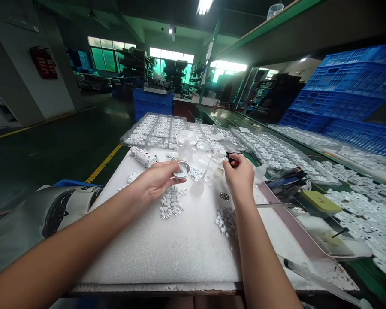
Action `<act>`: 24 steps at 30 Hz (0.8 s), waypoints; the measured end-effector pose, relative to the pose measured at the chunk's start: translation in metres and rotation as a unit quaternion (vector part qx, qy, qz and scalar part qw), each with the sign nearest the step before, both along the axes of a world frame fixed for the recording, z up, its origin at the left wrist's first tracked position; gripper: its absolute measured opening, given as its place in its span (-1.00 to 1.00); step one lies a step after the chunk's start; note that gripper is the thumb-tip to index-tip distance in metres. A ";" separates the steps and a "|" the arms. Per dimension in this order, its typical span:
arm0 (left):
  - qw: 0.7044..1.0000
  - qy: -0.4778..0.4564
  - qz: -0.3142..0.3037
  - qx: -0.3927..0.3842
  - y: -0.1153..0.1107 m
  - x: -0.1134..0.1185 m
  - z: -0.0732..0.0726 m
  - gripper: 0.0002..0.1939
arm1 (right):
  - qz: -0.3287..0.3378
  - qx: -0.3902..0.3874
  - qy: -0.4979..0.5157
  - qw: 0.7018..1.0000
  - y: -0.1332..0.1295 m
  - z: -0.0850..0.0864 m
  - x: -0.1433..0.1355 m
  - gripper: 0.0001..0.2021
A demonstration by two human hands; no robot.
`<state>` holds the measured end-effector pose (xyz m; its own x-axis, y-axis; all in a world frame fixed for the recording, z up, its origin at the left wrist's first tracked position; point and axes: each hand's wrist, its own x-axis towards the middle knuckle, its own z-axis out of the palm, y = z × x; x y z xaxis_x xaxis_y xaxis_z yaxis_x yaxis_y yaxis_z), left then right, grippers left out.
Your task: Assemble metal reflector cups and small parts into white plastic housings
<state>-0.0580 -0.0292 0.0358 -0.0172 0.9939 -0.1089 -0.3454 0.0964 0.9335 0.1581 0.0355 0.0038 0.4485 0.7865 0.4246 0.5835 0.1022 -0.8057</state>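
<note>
Workshop tabletop (167,253), white, fills the lower centre. At mid-frame, the left hand (156,178) grips a shallow round part (182,171) by its edge, above loose white pieces (171,204). Right of centre, the right hand (240,175) has a narrow grip near a black-and-red object (234,156); whether it holds that is unclear. A loosened left pinch could drop the round part, scattering the pieces.

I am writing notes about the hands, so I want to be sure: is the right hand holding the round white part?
No, the left hand grips the round white part, apart from the right hand.
</note>
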 end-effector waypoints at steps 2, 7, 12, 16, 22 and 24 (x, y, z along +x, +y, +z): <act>0.997 -0.020 0.007 -0.070 -0.002 0.002 0.005 -0.81 | -0.012 -0.003 -0.007 1.000 0.007 -0.004 -0.001 -0.74; 0.994 -0.034 -0.007 -0.100 -0.005 0.003 0.010 -0.83 | -0.028 0.053 -0.009 0.998 0.009 -0.006 -0.001 -0.77; 0.995 -0.024 -0.009 -0.097 -0.005 0.000 0.005 -0.87 | -0.052 0.271 0.036 0.961 -0.017 0.011 -0.012 -0.64; 0.995 -0.039 -0.033 -0.089 -0.005 0.001 0.004 -0.89 | 0.055 0.477 0.104 0.871 -0.044 0.015 -0.031 -0.79; 0.994 -0.049 -0.066 -0.073 -0.003 0.002 0.002 -0.89 | 0.252 0.453 -0.044 0.854 -0.068 0.003 -0.053 -0.84; 0.994 -0.050 -0.073 -0.066 -0.003 0.003 0.002 -0.86 | 0.289 0.428 -0.067 0.854 -0.069 0.001 -0.055 -0.82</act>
